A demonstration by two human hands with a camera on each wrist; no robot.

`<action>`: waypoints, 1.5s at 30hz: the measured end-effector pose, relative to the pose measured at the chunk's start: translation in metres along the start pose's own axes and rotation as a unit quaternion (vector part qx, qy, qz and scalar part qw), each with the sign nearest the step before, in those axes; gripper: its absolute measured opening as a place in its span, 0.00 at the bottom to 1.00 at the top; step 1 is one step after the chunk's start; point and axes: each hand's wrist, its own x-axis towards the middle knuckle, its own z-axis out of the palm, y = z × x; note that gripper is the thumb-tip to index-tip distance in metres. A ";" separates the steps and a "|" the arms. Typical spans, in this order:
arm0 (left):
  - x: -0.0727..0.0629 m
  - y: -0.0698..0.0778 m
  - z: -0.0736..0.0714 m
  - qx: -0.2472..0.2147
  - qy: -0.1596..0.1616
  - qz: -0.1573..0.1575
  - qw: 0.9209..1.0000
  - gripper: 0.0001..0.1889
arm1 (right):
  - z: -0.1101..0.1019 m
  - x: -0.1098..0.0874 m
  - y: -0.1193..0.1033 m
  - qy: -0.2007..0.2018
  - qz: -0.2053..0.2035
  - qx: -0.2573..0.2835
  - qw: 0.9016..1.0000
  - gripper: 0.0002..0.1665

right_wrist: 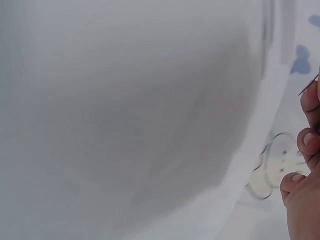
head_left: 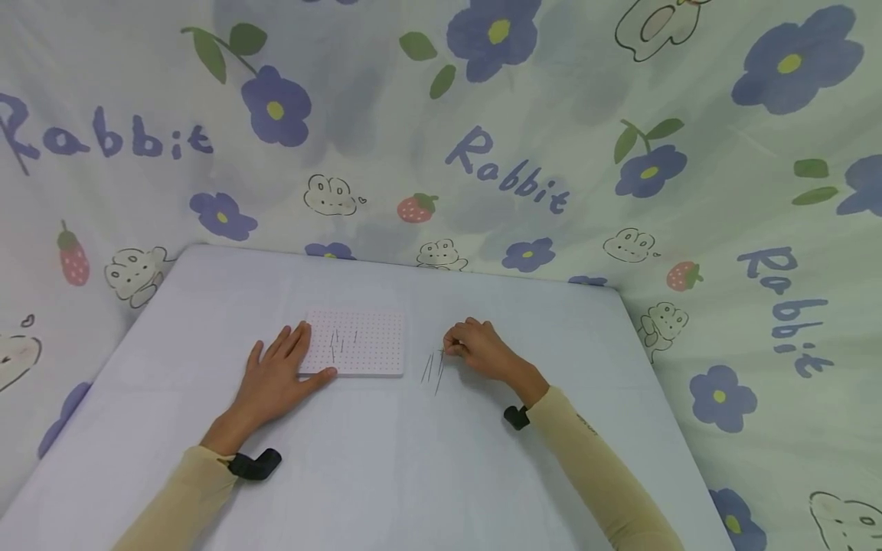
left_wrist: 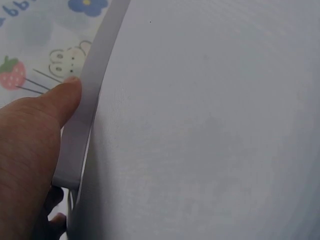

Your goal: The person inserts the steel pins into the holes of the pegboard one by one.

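Note:
A white pegboard (head_left: 380, 344) dotted with small holes lies on the table, several thin dark needle-like rods (head_left: 334, 353) standing in its left half. My left hand (head_left: 272, 383) rests at its left side, fingers spread and straight, the thumb along the front edge. In the left wrist view, that thumb touches the board's side wall (left_wrist: 82, 135). To the right of the board, my right hand (head_left: 482, 350) has curled fingers and pinches a thin dark rod (right_wrist: 306, 87), whose tip pokes out in the right wrist view. Loose rods (head_left: 429, 369) lie on the table just beside this hand.
A white cloth covers the table (head_left: 386, 474). Behind it and to the right hangs a curtain (head_left: 372, 145) printed with flowers, rabbits and strawberries. Black wrist devices (head_left: 256, 464) are worn below both sleeves.

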 end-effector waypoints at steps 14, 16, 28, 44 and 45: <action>0.002 0.000 0.001 0.005 0.006 0.001 1.000 0.54 | -0.006 0.035 -0.044 0.041 -0.018 0.084 0.995 0.07; 0.001 0.000 0.002 0.005 0.006 0.001 1.000 0.54 | -0.005 0.042 -0.049 0.043 -0.018 0.087 0.995 0.06; 0.002 -0.002 0.002 0.010 -0.001 -0.003 1.000 0.55 | 0.001 0.080 -0.078 0.063 -0.018 0.082 0.995 0.07; 0.002 -0.001 0.002 0.005 -0.007 -0.003 1.000 0.55 | 0.022 0.100 -0.096 0.034 -0.005 -0.015 0.999 0.07; 0.002 -0.001 0.001 0.005 -0.007 -0.003 1.000 0.55 | 0.023 0.100 -0.096 0.033 -0.003 -0.017 0.999 0.07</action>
